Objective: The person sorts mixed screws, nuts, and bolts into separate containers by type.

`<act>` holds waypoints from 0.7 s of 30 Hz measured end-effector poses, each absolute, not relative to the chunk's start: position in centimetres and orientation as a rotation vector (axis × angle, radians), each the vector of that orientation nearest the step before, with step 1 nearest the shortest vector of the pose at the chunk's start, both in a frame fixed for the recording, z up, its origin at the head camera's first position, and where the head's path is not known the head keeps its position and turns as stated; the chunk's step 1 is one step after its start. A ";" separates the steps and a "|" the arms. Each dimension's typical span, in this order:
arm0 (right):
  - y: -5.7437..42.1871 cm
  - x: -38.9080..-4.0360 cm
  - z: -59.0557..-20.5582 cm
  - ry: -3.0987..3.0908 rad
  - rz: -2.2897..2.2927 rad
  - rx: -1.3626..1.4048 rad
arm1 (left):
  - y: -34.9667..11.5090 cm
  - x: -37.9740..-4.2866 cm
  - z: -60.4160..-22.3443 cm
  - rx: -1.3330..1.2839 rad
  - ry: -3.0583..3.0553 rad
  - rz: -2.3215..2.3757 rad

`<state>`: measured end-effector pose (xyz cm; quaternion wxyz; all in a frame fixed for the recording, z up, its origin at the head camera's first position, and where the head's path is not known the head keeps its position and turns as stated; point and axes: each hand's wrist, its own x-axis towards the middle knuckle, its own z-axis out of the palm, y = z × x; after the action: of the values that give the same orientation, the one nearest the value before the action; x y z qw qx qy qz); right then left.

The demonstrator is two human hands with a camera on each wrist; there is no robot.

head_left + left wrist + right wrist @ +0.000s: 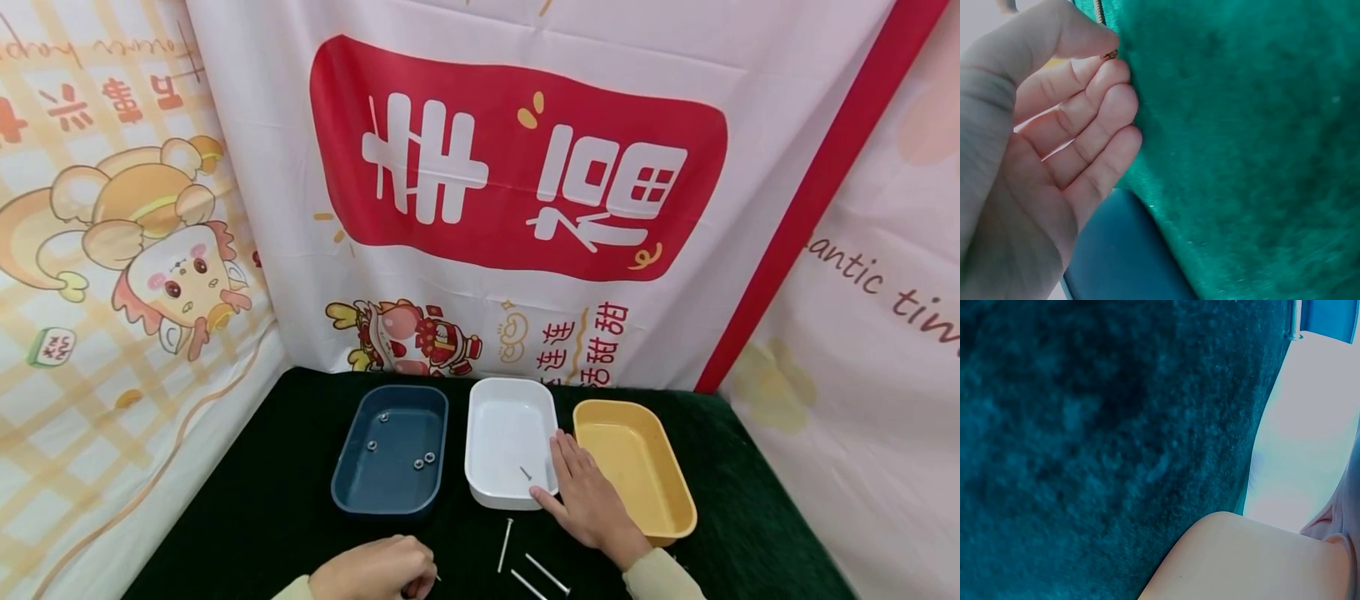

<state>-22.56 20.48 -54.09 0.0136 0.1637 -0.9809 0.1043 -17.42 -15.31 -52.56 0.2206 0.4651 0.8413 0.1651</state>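
My left hand (378,570) is low in the head view, in front of the blue tray (342,492). Its thumb and forefinger pinch a screw, whose threaded shaft (1099,11) sticks out past the thumb in the left wrist view. The right hand (592,500) lies with straight fingers at the right rim of the white tray (510,417), between it and the yellow tray (645,467). Its thumb (1254,559) reaches toward the white tray's near corner. One small screw (526,473) lies inside the white tray.
Several nuts (418,463) lie in the blue tray. Three long screws (506,546) are spread on the dark green cloth (247,483) in front of the white tray. Printed fabric (270,208) hangs behind the trays and along both sides.
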 end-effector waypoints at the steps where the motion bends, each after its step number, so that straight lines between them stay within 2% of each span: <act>1: 20.5 -22.5 -54.1 -3.055 0.324 0.512 | -15.2 -17.4 -52.4 1.288 2.323 0.453; 10: 20.6 -22.6 -54.1 -3.047 0.312 0.525 | -14.5 -17.5 -50.3 1.355 2.326 0.467; 21: 20.7 -22.8 -54.2 -3.063 0.327 0.517 | -12.9 -19.2 -46.6 1.449 2.377 0.439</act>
<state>-22.79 20.66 -54.15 0.0091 0.1655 -0.9806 0.1047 -19.19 -12.92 -46.62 0.1609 0.5075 0.8324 0.1538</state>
